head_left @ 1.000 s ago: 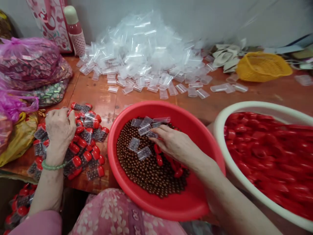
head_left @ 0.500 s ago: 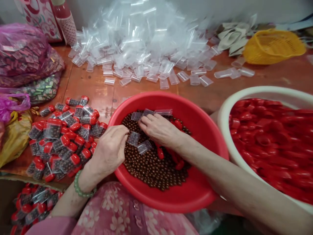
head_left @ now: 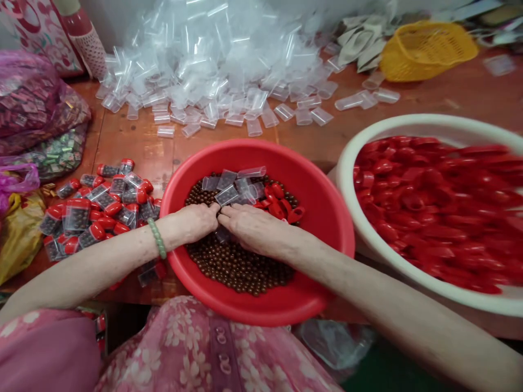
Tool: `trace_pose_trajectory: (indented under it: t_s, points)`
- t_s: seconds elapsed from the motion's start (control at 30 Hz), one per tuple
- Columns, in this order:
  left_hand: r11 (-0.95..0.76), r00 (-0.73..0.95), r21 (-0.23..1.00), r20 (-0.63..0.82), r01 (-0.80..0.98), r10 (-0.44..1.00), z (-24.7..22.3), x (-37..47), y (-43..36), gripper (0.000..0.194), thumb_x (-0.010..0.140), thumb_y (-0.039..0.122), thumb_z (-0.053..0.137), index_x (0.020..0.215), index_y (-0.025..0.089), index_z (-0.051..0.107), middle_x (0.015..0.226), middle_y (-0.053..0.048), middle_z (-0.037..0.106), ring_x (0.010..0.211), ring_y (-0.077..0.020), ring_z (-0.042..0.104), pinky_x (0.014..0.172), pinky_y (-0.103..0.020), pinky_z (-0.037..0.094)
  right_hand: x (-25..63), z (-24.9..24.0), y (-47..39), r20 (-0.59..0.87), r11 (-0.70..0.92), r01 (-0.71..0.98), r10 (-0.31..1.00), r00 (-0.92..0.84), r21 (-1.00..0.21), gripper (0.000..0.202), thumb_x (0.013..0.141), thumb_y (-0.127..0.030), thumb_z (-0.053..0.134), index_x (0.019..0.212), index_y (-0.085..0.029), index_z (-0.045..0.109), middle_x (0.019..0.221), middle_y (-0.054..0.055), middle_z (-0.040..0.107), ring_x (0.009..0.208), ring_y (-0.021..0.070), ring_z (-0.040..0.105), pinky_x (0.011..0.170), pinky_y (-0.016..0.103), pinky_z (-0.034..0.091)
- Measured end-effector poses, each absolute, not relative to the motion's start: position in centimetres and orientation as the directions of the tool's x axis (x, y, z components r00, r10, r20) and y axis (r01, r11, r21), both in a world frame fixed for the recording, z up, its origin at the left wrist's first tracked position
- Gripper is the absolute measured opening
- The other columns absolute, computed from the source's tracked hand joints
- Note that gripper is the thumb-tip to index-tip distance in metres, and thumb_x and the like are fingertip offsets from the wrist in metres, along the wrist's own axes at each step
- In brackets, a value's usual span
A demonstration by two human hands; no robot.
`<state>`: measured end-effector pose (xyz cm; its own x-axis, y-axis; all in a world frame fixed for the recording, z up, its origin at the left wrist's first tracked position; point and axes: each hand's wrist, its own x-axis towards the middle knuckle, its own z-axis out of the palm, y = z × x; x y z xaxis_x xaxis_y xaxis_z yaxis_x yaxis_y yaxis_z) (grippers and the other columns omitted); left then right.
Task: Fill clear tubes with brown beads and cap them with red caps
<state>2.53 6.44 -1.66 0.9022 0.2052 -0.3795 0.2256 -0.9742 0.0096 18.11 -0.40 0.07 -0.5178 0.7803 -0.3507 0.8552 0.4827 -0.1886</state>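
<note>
Both hands meet inside a red basin (head_left: 261, 314) over a bed of brown beads (head_left: 241, 267). My left hand (head_left: 199, 222), its wrist in a green bead bracelet, has its fingers closed, with the tips touching those of my right hand. My right hand (head_left: 251, 227) is bent over the beads with its fingers drawn together; what it grips is hidden. Part of a clear plastic piece (head_left: 222, 236) shows beneath the fingertips. Just beyond them, several clear plastic tubes (head_left: 227, 195) lie on the beads, beside red plastic caps (head_left: 278, 207).
A white basin (head_left: 346, 179) of red caps (head_left: 425, 218) stands at the right. Clear tubes (head_left: 212, 71) are heaped at the back, near a yellow basket (head_left: 425, 54). Filled red-capped containers (head_left: 76, 215) lie at the left, below purple bags (head_left: 32, 103).
My left hand has moved from the basin's left rim into the basin, meeting my right hand. The right hand has shifted nearer to me, and the tubes now lie bunched beyond it. The view has shifted.
</note>
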Motion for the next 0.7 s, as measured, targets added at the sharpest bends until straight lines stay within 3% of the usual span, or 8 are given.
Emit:
trace_pose_trajectory:
  t_s: [0.2, 0.33, 0.53, 0.6, 0.7]
  points:
    - [-0.984, 0.876, 0.02, -0.46, 0.176, 0.148, -1.1, 2.9, 7.0, 0.03, 0.091, 0.005, 0.037, 0.099, 0.006, 0.065, 0.094, -0.015, 0.062, 0.073, -0.0202, 0.066, 0.057, -0.031, 0.046, 18.5, -2.3, -1.0, -0.348, 0.543, 0.806, 0.728, -0.591, -0.235, 0.03, 0.084, -0.008, 0.05, 0.111, -0.007, 0.062, 0.107, 0.016, 0.062, 0.1, 0.026, 0.061, 0.086, 0.038, 0.046]
    - [-0.986, 0.896, -0.056, -0.412, 0.156, 0.165, -0.1, 2.7, 6.9, 0.031, 0.09, 0.004, 0.035, 0.092, 0.006, 0.066, 0.098, -0.016, 0.061, 0.078, -0.0225, 0.064, 0.054, -0.032, 0.042, 18.5, -2.5, -1.2, -0.349, 0.527, 0.806, 0.726, -0.592, -0.271, 0.029, 0.085, -0.01, 0.052, 0.111, -0.008, 0.064, 0.107, 0.016, 0.063, 0.103, 0.0259, 0.061, 0.089, 0.038, 0.045]
    - [-0.998, 0.931, -0.057, -0.362, 0.023, 0.042, -0.6, 2.9, 6.5, 0.028, 0.092, 0.006, 0.038, 0.094, 0.007, 0.066, 0.096, -0.016, 0.065, 0.091, -0.0252, 0.059, 0.07, -0.036, 0.041, 18.9, -1.2, -1.1, -0.46, 0.356, 0.853, 0.728, -0.509, -0.382, 0.037, 0.077, -0.024, 0.071, 0.113, -0.015, 0.065, 0.103, 0.01, 0.069, 0.098, 0.0234, 0.065, 0.085, 0.03, 0.048]
    - [-0.999, 0.935, -0.042, -0.355, -0.008, 0.007, -0.9, 2.9, 6.6, 0.028, 0.092, 0.006, 0.038, 0.095, 0.007, 0.066, 0.097, -0.016, 0.067, 0.091, -0.0248, 0.059, 0.07, -0.035, 0.04, 19.1, -0.7, -1.6, -0.484, 0.323, 0.873, 0.735, -0.474, -0.364, 0.034, 0.076, -0.025, 0.073, 0.108, -0.016, 0.067, 0.101, 0.009, 0.07, 0.096, 0.0231, 0.066, 0.083, 0.03, 0.049]
    - [-0.998, 0.93, -0.06, -0.368, -0.023, 0.001, -0.7, 2.9, 7.0, 0.029, 0.092, 0.004, 0.038, 0.093, 0.008, 0.067, 0.098, -0.016, 0.069, 0.09, -0.0248, 0.059, 0.067, -0.035, 0.039, 19.4, 0.4, -2.3, -0.551, 0.275, 0.93, 0.75, -0.366, -0.243, 0.026, 0.074, -0.022, 0.073, 0.098, -0.015, 0.069, 0.098, 0.011, 0.071, 0.092, 0.0262, 0.068, 0.077, 0.033, 0.052]
